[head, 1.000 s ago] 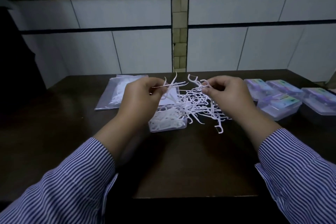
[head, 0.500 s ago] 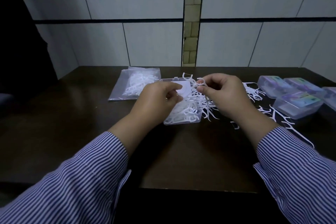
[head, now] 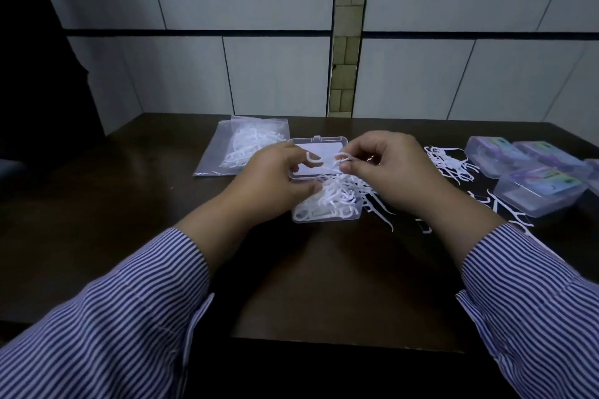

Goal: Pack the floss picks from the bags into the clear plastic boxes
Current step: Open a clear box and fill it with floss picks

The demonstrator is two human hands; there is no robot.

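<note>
On the dark bench (head: 308,285) an open clear plastic box (head: 325,215) sat in the middle, its hinged lid (head: 319,144) laid back toward the wall and its tray heaped with white floss picks (head: 334,201). The left hand (head: 275,178) hovered over the box's left edge with its fingers curled, pinching a single floss pick (head: 312,159) whose curved head stuck up between thumb and forefinger. The right hand (head: 392,172) was held over the box's right side, fingers bent and clamped on a small bunch of picks (head: 344,159) at its fingertips. Behind the left hand lay a clear plastic bag (head: 223,152) with more picks inside. To the right, loose picks (head: 450,165) were scattered on the bench, some near the striped right sleeve (head: 531,301). Further right stood several closed boxes (head: 538,194) with coloured labels, close together.
</note>
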